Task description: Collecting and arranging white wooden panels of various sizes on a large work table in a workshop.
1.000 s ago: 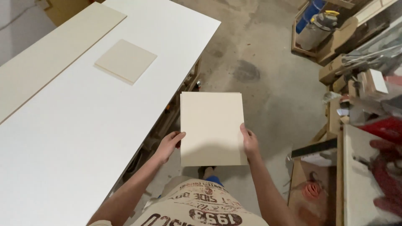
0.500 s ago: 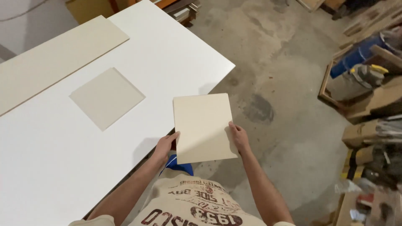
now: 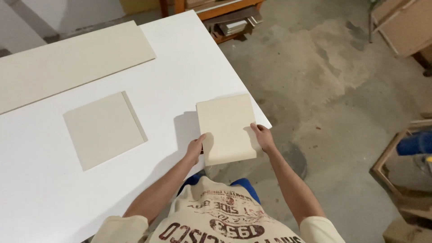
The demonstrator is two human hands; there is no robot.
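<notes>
A person holds a small cream board (image 3: pixel 227 129) with both hands, over the near right corner of a big white table (image 3: pixel 180 67). The left hand (image 3: pixel 196 148) pinches the board's left edge down near its lower corner, and the right hand (image 3: pixel 263 137) pinches the right edge a bit higher up. Both sets of fingers are closed on the board, with the thumbs on top and the other fingers tucked under where we cannot see them. The board sits between the two hands, and part of it hangs out past the table edge over the grey floor (image 3: pixel 324 90). I cannot tell if it is resting on the table or just above it. Another cream square board (image 3: pixel 104 129) lies flat on the table to the left, well apart from the held one, and a long cream plank (image 3: pixel 67 63) lies along the far side. What could go wrong? The board could slip, I think, because the hands only hold it by thin edges (no hand is under the middle). If one hand let go, the part hanging off the corner might tip and fall to the floor. It could also bump the table corner and get a dent.
</notes>
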